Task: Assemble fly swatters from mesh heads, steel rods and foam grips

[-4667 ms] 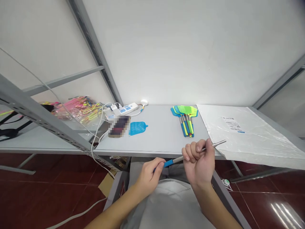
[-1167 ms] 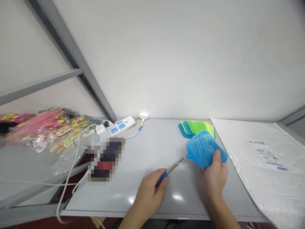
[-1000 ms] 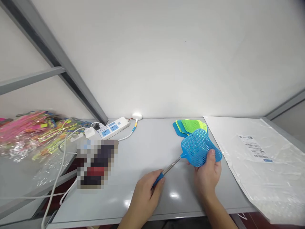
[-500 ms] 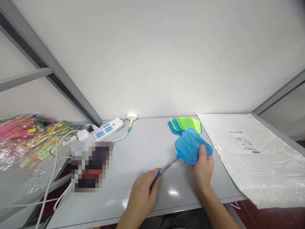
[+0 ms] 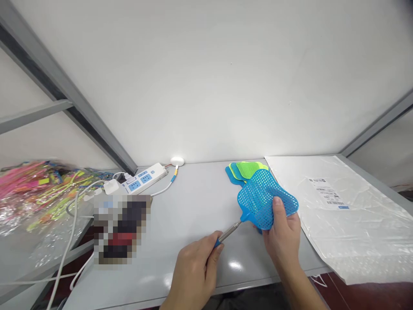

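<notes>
A blue fly swatter [image 5: 258, 198] with a perforated head and a short metal shaft is held between both hands above the table. My left hand [image 5: 198, 262] is wrapped around its blue handle, with only the handle's tip showing. On the other side, my right hand [image 5: 284, 230] grips the edge of the swatter head, thumb on top, bending the mesh a little. The fingers under the head are mostly hidden. Behind it lies a stack of swatter heads [image 5: 250, 169] in green, yellow and blue, partly covered by the held one.
A white mailing bag [image 5: 329, 224] with a label covers the table's right side. At left sit a power strip [image 5: 145, 177], white cables, a round white device [image 5: 177, 161] and a pixelated patch. Plastic-wrapped colourful items [image 5: 41, 189] are beyond the grey frame. A wall stands behind.
My right hand has shifted right and slightly down with the swatter head, which now looks more stretched. My left hand has moved slightly right, and the view has tilted a little.
</notes>
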`<action>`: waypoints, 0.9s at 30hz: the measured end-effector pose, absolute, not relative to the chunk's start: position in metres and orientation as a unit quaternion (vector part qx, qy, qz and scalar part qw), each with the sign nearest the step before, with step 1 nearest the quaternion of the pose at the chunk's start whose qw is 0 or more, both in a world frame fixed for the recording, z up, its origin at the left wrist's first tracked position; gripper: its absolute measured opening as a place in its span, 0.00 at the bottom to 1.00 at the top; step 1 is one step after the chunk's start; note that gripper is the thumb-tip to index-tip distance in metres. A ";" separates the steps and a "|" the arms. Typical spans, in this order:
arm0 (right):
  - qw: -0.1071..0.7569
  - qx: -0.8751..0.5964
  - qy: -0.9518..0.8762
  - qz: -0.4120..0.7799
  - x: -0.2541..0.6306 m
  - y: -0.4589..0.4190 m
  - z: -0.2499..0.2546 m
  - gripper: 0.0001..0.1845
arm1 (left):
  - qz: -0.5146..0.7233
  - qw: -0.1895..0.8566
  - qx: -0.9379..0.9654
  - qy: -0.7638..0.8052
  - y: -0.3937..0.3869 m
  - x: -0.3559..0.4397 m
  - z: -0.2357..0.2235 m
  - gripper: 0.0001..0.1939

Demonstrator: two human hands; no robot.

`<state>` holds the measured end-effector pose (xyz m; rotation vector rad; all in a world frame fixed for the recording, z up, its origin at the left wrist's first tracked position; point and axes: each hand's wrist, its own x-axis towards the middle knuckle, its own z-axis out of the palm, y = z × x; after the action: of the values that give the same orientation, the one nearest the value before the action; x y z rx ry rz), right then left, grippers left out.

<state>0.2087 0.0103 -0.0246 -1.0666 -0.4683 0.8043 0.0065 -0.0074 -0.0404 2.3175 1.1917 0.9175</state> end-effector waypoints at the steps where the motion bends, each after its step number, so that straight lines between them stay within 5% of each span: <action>1: 0.760 -0.491 -0.213 0.370 0.211 0.009 -0.022 0.14 | 0.318 0.172 0.832 0.422 -0.007 0.008 -0.036 0.13; 6: 0.719 -0.519 -0.249 0.390 0.222 -0.001 -0.024 0.14 | 0.215 0.126 0.867 0.431 -0.004 0.016 -0.013 0.14; 13: 0.643 -0.477 -0.295 0.521 0.212 -0.022 -0.042 0.17 | 0.115 0.220 0.873 0.421 -0.008 0.036 0.004 0.11; 20: 0.555 -0.521 -0.385 0.521 0.217 -0.027 -0.035 0.18 | 0.171 0.142 0.888 0.402 -0.004 0.062 -0.008 0.14; 27: 0.593 -0.533 -0.350 0.492 0.226 -0.024 -0.041 0.17 | 0.168 0.057 0.906 0.385 0.011 0.064 -0.014 0.16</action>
<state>0.2259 -0.0243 -0.0406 -1.2397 -0.8142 1.1431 0.0642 0.0115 -0.0140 2.7460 1.1668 0.5105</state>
